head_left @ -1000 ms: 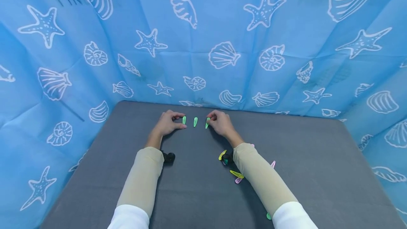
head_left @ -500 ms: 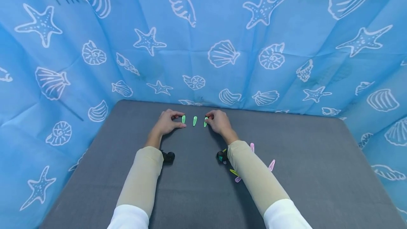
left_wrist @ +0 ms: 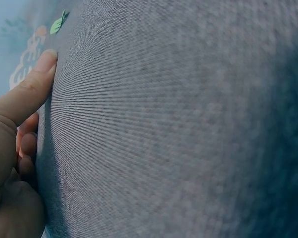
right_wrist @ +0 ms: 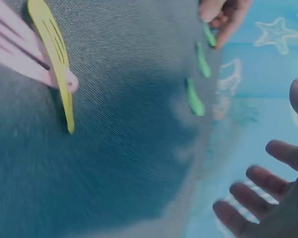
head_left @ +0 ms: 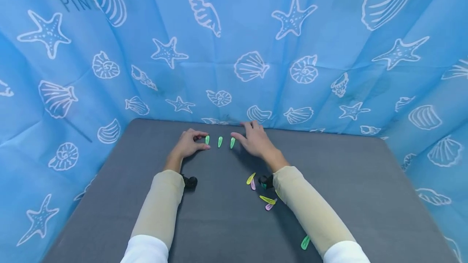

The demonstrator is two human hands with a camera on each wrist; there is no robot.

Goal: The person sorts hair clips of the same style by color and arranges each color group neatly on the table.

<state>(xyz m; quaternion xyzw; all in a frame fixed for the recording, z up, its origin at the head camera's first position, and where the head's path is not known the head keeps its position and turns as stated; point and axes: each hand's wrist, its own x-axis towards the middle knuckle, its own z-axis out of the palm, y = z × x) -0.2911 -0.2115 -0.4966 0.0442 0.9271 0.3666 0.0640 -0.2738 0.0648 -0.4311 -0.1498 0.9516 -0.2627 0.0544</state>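
Three green snap hair clips lie in a row near the table's far edge: a left one (head_left: 207, 139), a middle one (head_left: 220, 142) and a right one (head_left: 232, 143). My left hand (head_left: 187, 144) holds the left clip at its two ends, between thumb and index finger. In the left wrist view the thumb (left_wrist: 37, 79) is stretched out and the other fingers are curled behind it. My right hand (head_left: 257, 139) is spread out, its thumb tip beside the right clip; in the right wrist view its fingers (right_wrist: 258, 198) hold nothing.
Near my right wrist lie yellow clips (head_left: 267, 200) and pink clips (head_left: 253, 184), some overlapping. Another green clip (head_left: 305, 242) is partly under my right forearm's outline. A blue curtain (head_left: 219, 52) with shell prints hangs behind the grey table (head_left: 219, 222).
My right hand has let go of the right green clip, spread its fingers and drawn slightly to the right. My left hand stays at its clip. The head view has shifted a little.
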